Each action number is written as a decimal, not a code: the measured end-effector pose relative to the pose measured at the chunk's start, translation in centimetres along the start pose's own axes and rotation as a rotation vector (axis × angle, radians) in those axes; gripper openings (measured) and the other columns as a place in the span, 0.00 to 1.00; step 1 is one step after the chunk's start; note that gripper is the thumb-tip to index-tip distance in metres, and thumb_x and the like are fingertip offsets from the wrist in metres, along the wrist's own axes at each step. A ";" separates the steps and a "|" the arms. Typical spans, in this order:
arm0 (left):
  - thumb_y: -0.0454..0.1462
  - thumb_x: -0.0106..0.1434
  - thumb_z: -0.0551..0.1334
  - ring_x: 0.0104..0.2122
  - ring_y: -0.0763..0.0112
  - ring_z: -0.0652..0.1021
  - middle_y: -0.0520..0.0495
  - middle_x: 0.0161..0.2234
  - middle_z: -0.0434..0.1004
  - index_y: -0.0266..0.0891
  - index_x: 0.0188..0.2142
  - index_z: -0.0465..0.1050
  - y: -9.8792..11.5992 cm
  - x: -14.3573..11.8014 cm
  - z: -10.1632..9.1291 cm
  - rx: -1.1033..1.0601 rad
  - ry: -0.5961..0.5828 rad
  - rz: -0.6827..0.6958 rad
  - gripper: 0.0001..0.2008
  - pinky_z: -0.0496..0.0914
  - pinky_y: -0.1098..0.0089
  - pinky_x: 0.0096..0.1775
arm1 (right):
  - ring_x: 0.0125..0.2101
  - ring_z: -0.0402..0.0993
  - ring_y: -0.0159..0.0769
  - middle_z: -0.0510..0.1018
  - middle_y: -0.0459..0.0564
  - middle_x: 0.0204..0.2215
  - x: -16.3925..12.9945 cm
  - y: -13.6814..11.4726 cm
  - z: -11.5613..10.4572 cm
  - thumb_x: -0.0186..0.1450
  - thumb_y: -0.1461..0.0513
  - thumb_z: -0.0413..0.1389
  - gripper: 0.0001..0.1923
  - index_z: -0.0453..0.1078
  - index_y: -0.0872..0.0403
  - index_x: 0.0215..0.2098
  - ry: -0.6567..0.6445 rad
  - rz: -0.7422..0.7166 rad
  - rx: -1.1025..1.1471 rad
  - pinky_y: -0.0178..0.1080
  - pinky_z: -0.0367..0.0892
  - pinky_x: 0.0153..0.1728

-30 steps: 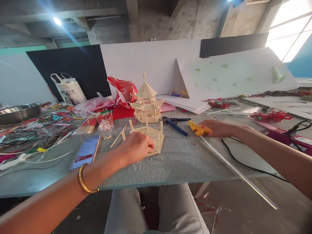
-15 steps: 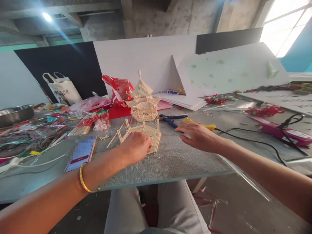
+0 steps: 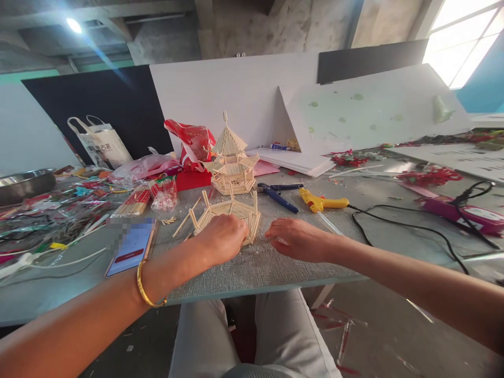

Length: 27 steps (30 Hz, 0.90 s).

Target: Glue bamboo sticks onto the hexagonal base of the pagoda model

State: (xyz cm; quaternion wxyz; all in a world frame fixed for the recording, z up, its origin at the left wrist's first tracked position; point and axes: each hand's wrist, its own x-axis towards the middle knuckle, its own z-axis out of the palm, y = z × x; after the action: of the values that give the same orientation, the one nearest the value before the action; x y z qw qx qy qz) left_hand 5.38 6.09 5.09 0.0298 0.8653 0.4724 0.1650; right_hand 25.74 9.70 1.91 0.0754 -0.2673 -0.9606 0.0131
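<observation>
though the left hand [image 3: 222, 237] gripped the stick frame [image 3: 232, 214] on the mat's [image 3: 275, 257] middle, it looked light, brittle; best held by its rim. the right hand [image 3: 293, 239] hovered beside, fingers loosely curled, empty.

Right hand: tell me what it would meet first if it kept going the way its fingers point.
The right hand points left across the mat, toward the small stick frame that the left hand holds. It would likely meet the frame's near corner first, though depth is hard to judge.
</observation>
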 end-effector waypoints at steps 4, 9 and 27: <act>0.27 0.47 0.54 0.16 0.74 0.64 0.47 0.14 0.66 0.36 0.17 0.71 0.0 0.3 0.1 0.224 -0.192 0.015 0.09 0.53 0.70 0.22 | 0.30 0.66 0.33 0.71 0.51 0.27 0.3 -0.8 -0.1 0.59 0.68 0.46 0.09 0.68 0.58 0.29 -0.068 0.029 0.004 0.35 0.59 0.34; 0.28 0.51 0.53 0.21 0.69 0.72 0.42 0.21 0.74 0.35 0.24 0.73 0.6 0.4 -0.2 0.336 -0.275 0.002 0.10 0.59 0.70 0.24 | 0.27 0.65 0.30 0.71 0.49 0.25 1.0 -1.2 -0.1 0.57 0.69 0.48 0.06 0.67 0.58 0.28 -0.084 0.047 0.080 0.33 0.58 0.31; 0.30 0.52 0.54 0.27 0.60 0.76 0.39 0.24 0.76 0.34 0.27 0.75 0.5 0.5 -0.1 0.335 -0.295 -0.016 0.10 0.66 0.65 0.28 | 0.25 0.62 0.28 0.70 0.47 0.24 1.5 -1.3 0.4 0.55 0.71 0.49 0.07 0.67 0.59 0.27 -0.028 0.031 0.149 0.31 0.57 0.29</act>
State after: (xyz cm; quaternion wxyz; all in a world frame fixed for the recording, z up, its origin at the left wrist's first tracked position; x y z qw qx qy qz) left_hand 5.99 6.25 5.43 -0.0442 0.8693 0.4904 -0.0441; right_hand 23.76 9.35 1.84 0.0813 -0.2754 -0.9537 0.0894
